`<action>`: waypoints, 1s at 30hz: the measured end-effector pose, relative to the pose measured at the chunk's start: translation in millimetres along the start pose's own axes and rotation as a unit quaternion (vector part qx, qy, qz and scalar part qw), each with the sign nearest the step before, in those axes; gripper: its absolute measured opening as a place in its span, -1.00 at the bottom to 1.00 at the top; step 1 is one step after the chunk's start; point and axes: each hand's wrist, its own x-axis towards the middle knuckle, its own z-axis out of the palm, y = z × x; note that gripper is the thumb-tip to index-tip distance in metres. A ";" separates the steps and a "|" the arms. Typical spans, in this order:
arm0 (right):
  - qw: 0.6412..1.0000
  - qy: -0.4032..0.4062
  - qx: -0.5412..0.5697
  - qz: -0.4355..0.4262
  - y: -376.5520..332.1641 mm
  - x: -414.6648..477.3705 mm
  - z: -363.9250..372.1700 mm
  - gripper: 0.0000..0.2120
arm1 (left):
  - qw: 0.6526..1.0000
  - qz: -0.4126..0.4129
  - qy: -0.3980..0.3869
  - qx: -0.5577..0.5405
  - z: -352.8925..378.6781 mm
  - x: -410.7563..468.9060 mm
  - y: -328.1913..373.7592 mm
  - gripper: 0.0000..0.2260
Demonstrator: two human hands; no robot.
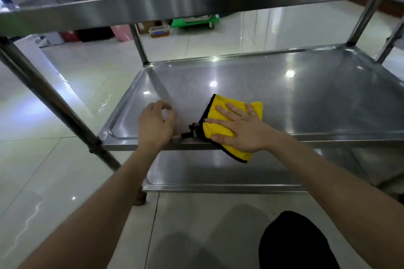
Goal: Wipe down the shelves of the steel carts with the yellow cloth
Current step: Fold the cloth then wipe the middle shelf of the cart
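Here, the right hand (238, 129) is pressing flat on the yellow cloth (222, 103), fingers straight and spread, not curling round it. The cloth is a folded, plush square with a dark bound edge, lying on the middle shelf (306, 94) of the steel cart at the shelf's 6 o'clock edge; one corner is hanging over the front lip. A small black loop tag (192, 130) is sticking out of the cloth at its 9 o'clock side. Just beyond that, also at 9 o'clock from the cloth, the left hand (156, 126) is resting at the same lip, fingers loosely curled and gripping nothing that shows. The shelf is a shallow brushed-steel tray with rounded corners and a raised rim, throwing back ceiling lights as bright spots. The top shelf (175, 4) is crossing the view at 12 o'clock as a broad, flat steel band, and the bottom shelf (218, 170) is showing beneath. A round tubular post (54, 105) is slanting down at 9 o'clock. Glossy pale floor tiles (65, 159) are surrounding the cart
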 end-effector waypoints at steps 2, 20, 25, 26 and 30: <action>1.000 -0.002 -0.002 0.003 1.1 0.4 -1.3 -0.12 | 0.981 -0.010 -0.097 0.169 -30.3 7.6 -36.6 -0.26; 0.997 0.042 -0.049 0.036 -147.6 73.3 32.7 -0.19 | 0.988 0.060 -0.038 0.135 -65.8 -31.0 -111.1 0.01; 0.997 0.047 -0.053 0.042 -141.0 70.8 33.6 -0.18 | 0.933 -0.027 0.323 -0.159 -85.7 -43.5 -145.1 -0.55; 0.997 0.036 -0.043 0.052 -142.7 73.4 33.7 -0.17 | 0.924 -0.076 0.308 -0.211 -92.4 -32.8 -147.0 -0.49; 0.991 -0.018 0.020 0.135 -147.3 103.8 31.5 -0.09 | 0.931 -0.107 0.176 -0.302 -103.6 1.8 -144.8 -0.65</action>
